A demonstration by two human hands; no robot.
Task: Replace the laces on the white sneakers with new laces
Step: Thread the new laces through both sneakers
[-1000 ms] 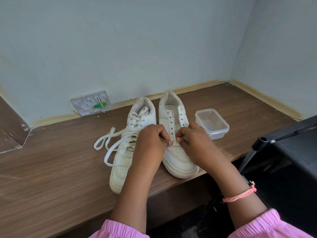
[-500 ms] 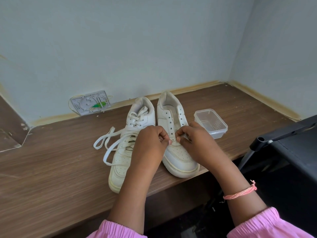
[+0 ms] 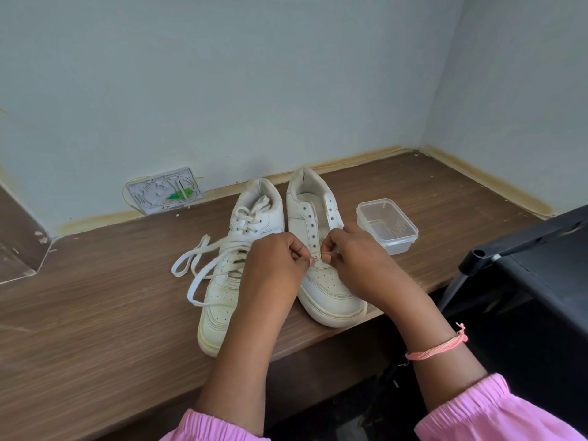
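both hands, left hand and right hand, fingers pinching at the unlaced sneaker lowest eyelets; risk: lace tip slips out if pinch loosens.

two sneakers side by side on the table, a container just right.

Left sneaker: I saw it laced, loose lace trailing left.
Right sneaker: unlaced (eyelets bare), beside it.
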